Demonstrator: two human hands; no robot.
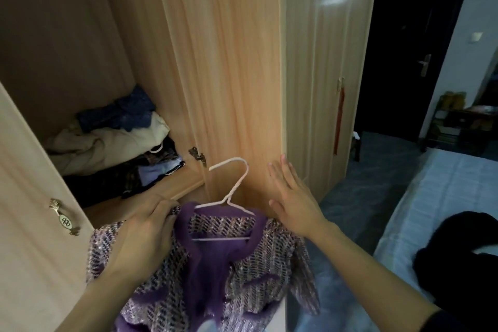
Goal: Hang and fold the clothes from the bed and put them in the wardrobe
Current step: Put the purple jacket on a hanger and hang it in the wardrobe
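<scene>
I stand in front of the open wardrobe (215, 62) and look down at my two hands. My left hand (147, 226) grips the left shoulder of a purple sequined jacket (242, 272), the fingers curled round the fabric near the collar. The jacket is on a white wire hanger (231, 191), whose hook points up and to the left, in front of the edge of the wardrobe door (234, 89). My right hand (293, 202) is open, the fingers straight and a little spread, with the palm toward the wooden door; I cannot tell if it really touches the wood or is only just beside it. It holds nothing, and it is apart from the hanger.

Inside the wardrobe, on the shelf to the left, lies a pile of clothes (113, 140): dark blue on top, cream below, some darker pieces under them. The left door (32, 224) carries a golden handle (64, 217). At the right I see the bed (444, 210) with a pale blue cover, and a black garment (463, 256) lies on it. Behind is a dark room door (415, 62).
</scene>
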